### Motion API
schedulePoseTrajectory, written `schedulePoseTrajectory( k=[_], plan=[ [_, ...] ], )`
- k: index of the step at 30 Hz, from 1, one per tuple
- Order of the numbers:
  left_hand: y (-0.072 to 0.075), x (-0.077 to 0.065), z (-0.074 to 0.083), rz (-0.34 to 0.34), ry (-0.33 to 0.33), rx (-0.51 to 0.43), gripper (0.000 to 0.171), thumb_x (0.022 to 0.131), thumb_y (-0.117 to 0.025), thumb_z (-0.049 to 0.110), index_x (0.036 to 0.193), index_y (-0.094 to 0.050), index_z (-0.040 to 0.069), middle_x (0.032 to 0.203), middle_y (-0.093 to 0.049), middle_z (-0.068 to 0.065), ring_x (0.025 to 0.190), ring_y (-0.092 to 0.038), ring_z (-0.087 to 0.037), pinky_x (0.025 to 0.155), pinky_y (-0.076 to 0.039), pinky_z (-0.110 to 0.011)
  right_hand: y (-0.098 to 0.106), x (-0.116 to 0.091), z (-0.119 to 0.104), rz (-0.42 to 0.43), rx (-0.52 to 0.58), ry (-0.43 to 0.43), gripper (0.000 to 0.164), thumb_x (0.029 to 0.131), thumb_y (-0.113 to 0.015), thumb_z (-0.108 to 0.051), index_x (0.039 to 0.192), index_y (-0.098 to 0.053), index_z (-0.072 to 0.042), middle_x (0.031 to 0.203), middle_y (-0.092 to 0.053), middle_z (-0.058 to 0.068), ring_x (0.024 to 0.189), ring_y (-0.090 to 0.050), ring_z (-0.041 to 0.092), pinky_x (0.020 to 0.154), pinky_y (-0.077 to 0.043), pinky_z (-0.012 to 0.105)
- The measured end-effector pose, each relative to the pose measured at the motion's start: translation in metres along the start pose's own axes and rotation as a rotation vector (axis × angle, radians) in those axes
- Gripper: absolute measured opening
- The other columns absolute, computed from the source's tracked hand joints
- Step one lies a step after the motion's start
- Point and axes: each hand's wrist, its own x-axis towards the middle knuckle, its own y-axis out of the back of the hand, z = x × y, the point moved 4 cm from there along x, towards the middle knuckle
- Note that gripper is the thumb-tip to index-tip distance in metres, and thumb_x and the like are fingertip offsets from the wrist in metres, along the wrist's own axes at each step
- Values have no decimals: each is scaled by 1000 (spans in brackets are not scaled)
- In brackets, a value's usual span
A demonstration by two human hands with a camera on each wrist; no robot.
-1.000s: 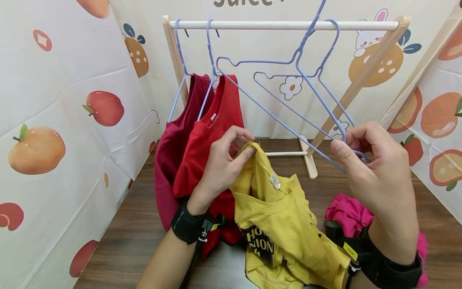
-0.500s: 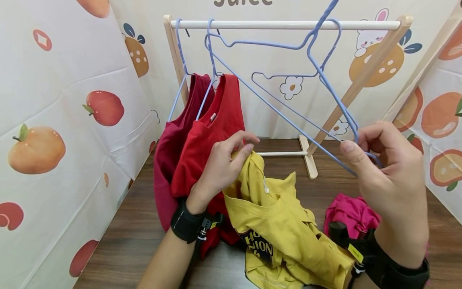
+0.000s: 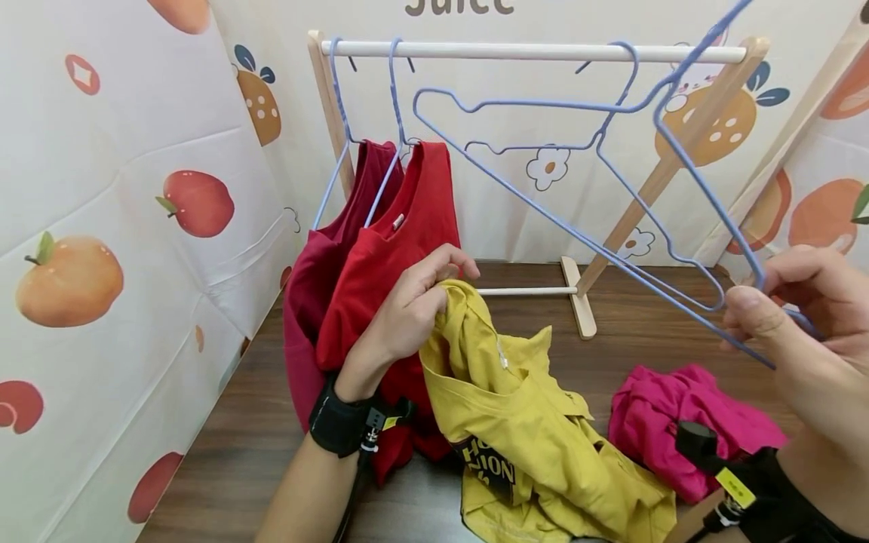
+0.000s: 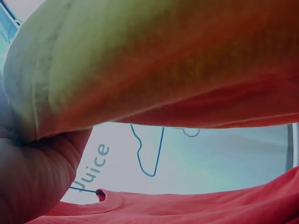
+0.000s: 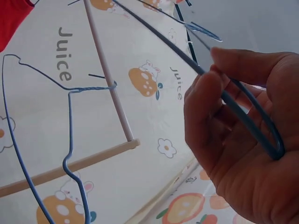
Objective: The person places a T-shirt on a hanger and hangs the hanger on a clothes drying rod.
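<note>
A yellow shirt [image 3: 536, 434] is seen at the near middle of the tabletop [image 3: 210, 460], its raised upper edge pinched by the left hand [image 3: 410, 309], its lower part spread towards the near right. The fingertips of that hand are partly hidden by the cloth. A blue wire hanger [image 3: 557, 103] is gripped at one lower corner by the right hand [image 3: 821, 351], between thumb and fingers; it is held tilted in the air, apart from the shirt, with its other end pointing left. Just right of the shirt, a crumpled magenta cloth [image 3: 686, 415] is laid. Beyond the left hand, a red top [image 3: 403, 241] and a dark red top [image 3: 315, 279] are hung on hangers at the left of a white rail [image 3: 509, 51]. A bare blue hanger [image 5: 96, 88] is hooked towards its right. Behind, a fruit-printed backdrop [image 3: 271, 181] is seen.
</note>
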Motion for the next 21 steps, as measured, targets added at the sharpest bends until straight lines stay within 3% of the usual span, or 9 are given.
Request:
schedulePoseTrajectory(
  k=[5, 7, 12, 15, 18, 21],
  plan=[
    [3, -1, 1, 72, -60, 111, 34, 91, -39, -4, 98, -70, 7, 93, -60, -5, 79, -55, -19, 65, -45, -29, -1, 2, -2, -86, 135, 83, 10, 93, -55, 19, 100, -50, 25, 82, -66, 15, 60, -65, 15, 55, -52, 17],
    [6, -1, 2, 134, -79, 124, 32, 92, -41, -5, 89, -71, 7, 92, -59, -3, 84, -56, -18, 67, -46, -28, -2, 4, -3, -122, 158, 103, 12, 94, -56, 17, 102, -51, 24, 84, -66, 15, 60, -63, 14, 51, -47, 17],
    [14, 0, 5, 329, -160, 136, 31, 92, -47, -10, 75, -67, 7, 81, -55, -2, 70, -50, -18, 59, -40, -25, 0, 1, -1, -204, 203, 107, 12, 93, -57, 17, 99, -53, 26, 88, -63, 17, 63, -53, 13, 45, -33, 20],
    [17, -1, 7, 396, -237, 171, 31, 91, -48, -13, 72, -64, 6, 79, -54, -3, 69, -48, -17, 59, -38, -25, 2, -2, -1, -237, 195, 92, 13, 92, -58, 18, 100, -54, 27, 92, -62, 17, 65, -51, 13, 45, -33, 20],
    [19, -2, 10, 431, -306, 285, 36, 90, -46, -14, 65, -63, 6, 82, -59, -6, 75, -55, -16, 64, -45, -26, 5, -4, -1, -239, 169, 77, 18, 91, -61, 16, 105, -55, 27, 95, -63, 16, 67, -51, 12, 44, -31, 21],
    [21, -3, 12, 448, -346, 469, 41, 89, -46, -13, 59, -65, 5, 88, -65, -11, 83, -61, -19, 72, -51, -29, 7, -5, -3, -234, 112, 70, 21, 90, -64, 15, 106, -57, 27, 94, -64, 14, 66, -52, 10, 43, -30, 20]
  ],
)
